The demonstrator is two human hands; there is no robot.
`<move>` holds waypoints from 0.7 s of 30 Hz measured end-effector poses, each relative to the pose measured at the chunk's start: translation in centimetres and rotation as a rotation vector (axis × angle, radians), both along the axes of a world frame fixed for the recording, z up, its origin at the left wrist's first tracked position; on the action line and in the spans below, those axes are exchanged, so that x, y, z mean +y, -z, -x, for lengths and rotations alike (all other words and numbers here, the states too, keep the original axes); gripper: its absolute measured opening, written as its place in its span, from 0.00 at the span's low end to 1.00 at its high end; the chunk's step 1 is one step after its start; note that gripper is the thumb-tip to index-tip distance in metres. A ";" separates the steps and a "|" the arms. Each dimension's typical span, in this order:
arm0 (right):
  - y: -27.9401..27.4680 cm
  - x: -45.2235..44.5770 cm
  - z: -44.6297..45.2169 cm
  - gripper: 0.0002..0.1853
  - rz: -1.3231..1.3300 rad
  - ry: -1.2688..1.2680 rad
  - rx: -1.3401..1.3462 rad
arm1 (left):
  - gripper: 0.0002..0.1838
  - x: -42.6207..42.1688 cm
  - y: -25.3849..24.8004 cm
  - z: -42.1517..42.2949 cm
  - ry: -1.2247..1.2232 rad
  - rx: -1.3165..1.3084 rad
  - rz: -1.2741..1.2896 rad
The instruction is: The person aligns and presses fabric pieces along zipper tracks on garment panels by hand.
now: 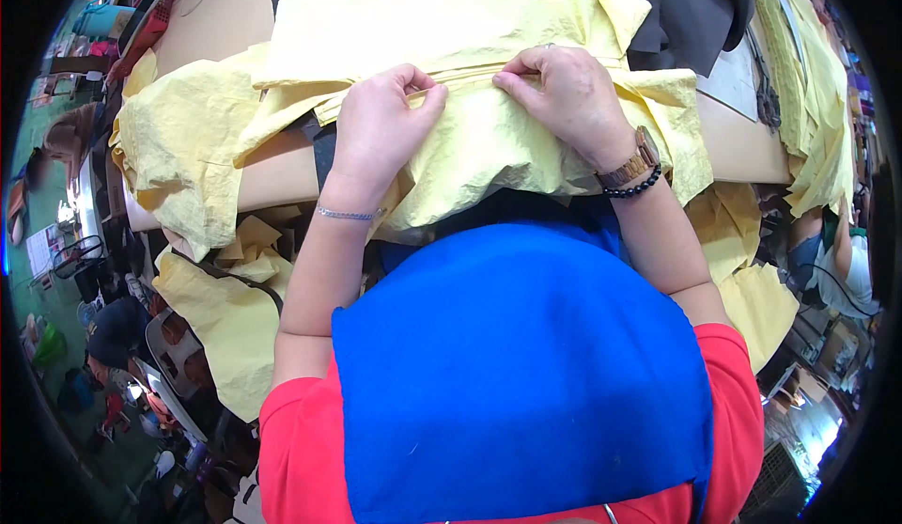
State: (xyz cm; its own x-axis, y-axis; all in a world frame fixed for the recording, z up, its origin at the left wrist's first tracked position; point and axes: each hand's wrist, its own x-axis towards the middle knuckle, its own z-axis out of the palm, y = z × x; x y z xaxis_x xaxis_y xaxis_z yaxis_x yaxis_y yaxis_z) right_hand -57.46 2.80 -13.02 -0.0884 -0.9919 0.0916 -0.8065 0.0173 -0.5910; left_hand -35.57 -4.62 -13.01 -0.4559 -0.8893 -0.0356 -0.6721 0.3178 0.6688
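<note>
Yellow fabric [470,148] lies over the table edge in front of me and hangs toward my lap. My left hand [385,115] pinches a folded edge of it between thumb and fingers. A short way to the right, my right hand [568,92] pinches the same folded edge, its thumb pointing left. Between the two pinches the fold runs nearly straight. Above it spreads a brightly lit, pale yellow layer [423,16]. My left wrist has a chain bracelet; on my right are a watch and a dark bead bracelet.
Black fabric [686,16] lies at the back right, near dark-handled scissors [766,96] on the table [742,139]. More yellow cloth [183,139] drapes off the left side. A red basket [146,31] stands at the far left. Other people are visible at both sides.
</note>
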 end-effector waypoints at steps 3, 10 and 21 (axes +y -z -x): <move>0.0 0.0 -0.1 0.13 0.003 0.004 0.012 | 0.14 -0.2 -0.1 0.0 0.004 -0.024 -0.021; 0.3 0.0 -0.1 0.13 0.023 0.010 0.020 | 0.14 -0.4 0.1 0.1 -0.008 -0.036 -0.054; 1.1 0.0 -0.3 0.10 0.106 -0.004 0.054 | 0.09 2.1 -1.2 1.2 0.262 -0.198 0.646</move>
State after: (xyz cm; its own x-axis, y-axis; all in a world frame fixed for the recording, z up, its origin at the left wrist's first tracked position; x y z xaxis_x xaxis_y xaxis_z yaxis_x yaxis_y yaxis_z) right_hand -57.21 2.81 -14.08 -0.0763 -0.9767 0.2004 -0.8370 -0.0464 -0.5452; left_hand -36.79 -2.51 -11.85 -0.6965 -0.6233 0.3555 -0.6089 0.7756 0.1667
